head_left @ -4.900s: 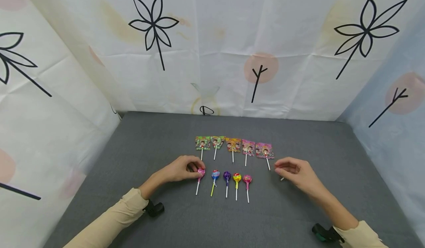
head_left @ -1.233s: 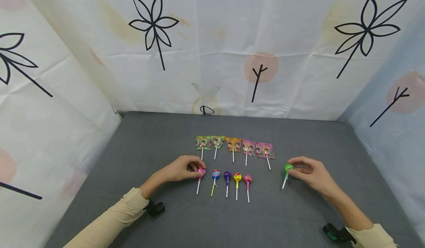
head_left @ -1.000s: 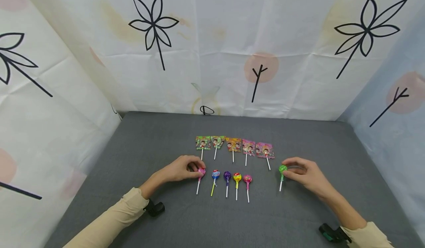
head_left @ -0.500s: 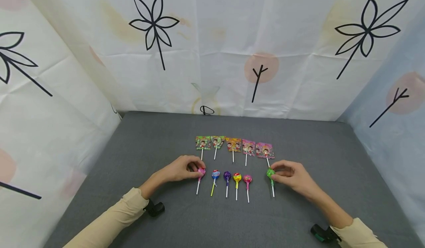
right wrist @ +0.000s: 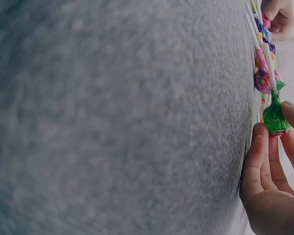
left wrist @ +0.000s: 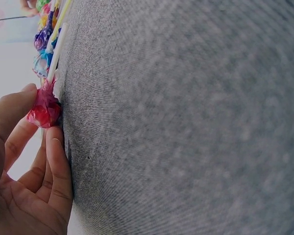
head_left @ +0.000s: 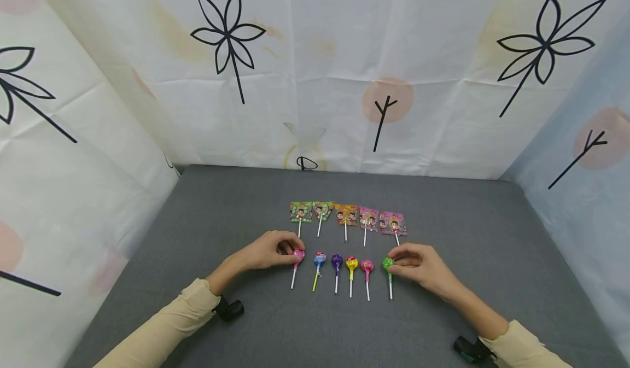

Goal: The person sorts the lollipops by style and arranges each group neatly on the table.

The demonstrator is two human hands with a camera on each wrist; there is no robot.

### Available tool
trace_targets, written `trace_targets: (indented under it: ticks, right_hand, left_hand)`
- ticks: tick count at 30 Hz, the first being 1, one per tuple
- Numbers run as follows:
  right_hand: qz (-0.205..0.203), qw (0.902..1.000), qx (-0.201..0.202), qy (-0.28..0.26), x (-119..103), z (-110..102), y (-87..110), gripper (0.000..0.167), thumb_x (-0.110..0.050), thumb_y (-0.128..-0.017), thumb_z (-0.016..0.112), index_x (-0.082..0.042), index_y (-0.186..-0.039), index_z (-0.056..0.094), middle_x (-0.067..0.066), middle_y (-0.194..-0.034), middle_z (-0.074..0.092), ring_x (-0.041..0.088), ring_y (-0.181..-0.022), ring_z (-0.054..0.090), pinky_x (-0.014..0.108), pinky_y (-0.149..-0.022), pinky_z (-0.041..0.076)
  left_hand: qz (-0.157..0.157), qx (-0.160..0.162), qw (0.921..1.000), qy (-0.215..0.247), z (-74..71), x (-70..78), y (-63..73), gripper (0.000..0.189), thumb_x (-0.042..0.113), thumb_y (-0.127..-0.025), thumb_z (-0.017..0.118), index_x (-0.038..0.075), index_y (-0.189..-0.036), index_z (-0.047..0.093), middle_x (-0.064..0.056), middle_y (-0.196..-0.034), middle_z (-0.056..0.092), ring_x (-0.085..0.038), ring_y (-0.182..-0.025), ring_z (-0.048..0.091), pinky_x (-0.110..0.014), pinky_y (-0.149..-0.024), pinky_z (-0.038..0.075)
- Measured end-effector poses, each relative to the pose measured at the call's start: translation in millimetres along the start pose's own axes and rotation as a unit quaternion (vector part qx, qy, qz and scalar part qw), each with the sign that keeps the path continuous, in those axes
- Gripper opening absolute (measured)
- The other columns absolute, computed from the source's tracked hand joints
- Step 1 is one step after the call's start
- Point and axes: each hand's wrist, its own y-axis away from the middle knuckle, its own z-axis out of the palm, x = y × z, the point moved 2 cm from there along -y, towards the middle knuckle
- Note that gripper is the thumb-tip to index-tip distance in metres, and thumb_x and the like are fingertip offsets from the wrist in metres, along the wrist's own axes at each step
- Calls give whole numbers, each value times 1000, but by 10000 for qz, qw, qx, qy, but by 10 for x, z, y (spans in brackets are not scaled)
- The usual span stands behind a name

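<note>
My left hand (head_left: 273, 249) pinches the head of a pink lollipop (left wrist: 45, 110) at the left end of the front row, its white stick toward me. At the row's right end my right hand (head_left: 423, 267) holds a green lollipop (right wrist: 276, 117) by its wrapped head, thumb on one side and fingers on the other. Between the hands lie a blue lollipop (head_left: 319, 259), a purple lollipop (head_left: 337, 261), a yellow lollipop (head_left: 351, 264) and a second pink lollipop (head_left: 367, 266), side by side. The green one is just right of that pink one.
Behind this row lie several flat-packed lollipops, among them a green packet (head_left: 301, 211), an orange packet (head_left: 346, 215) and a pink packet (head_left: 392, 223). All rest on a grey cloth-covered table (head_left: 236, 324). A patterned white curtain (head_left: 334, 40) hangs behind and at both sides.
My right hand has brought the green lollipop leftward from the right side of the table to beside the second pink one. The left hand and its pink lollipop have stayed put.
</note>
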Motion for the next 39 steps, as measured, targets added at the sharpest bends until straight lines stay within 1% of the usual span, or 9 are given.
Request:
trace_targets:
  ticks: [3,10,20,29,34,39]
  right_hand:
    - [24,10000,-11,79,-8,25,-13,25,-4,-91,78,6,-113,69,19,-107,69,25,-90,71,31,-76,56]
    - [-146,9994,-76,305,-15,68,-45,22,-4,-90,79,3,-109,71,15,-102,70,25,-87,71,30,-74,56]
    - [3,9990,-129,417,-8,99,-66,22,-7,-90,80,2,-109,72,13,-100,70,23,-85,70,30,-73,56]
    - [-59,9984,-70,560,-5,108,-76,20,-4,-88,81,1,-106,72,11,-96,70,21,-82,69,28,-70,55]
    - [-25,9981,-55,616,-23,104,-75,21,-5,-88,81,1,-106,72,10,-97,70,21,-83,68,29,-70,54]
    - [91,9974,-57,714,-51,92,-83,27,-8,-87,83,2,-110,71,10,-103,69,21,-87,66,29,-73,54]
  left_hand:
    - [-20,-4,10000,0,-1,-1,3,17,20,-96,75,16,-113,72,10,-99,65,-11,-88,61,-29,-75,51]
    - [-70,-19,10000,-7,4,-13,2,19,20,-97,74,14,-114,72,10,-99,65,-10,-88,61,-29,-75,51]
    - [-85,-24,10000,7,8,1,10,18,19,-97,74,14,-114,72,10,-100,65,-10,-88,61,-29,-75,51]
    - [-71,-48,10000,8,11,-8,-7,19,19,-97,74,14,-115,72,8,-101,66,-10,-88,61,-29,-76,51]
    - [10,-33,10000,-11,5,2,-3,19,18,-96,75,13,-114,72,8,-101,66,-10,-88,61,-29,-75,51]
    - [45,-18,10000,-32,-2,15,6,19,17,-96,75,13,-114,72,8,-101,66,-10,-88,61,-29,-75,52]
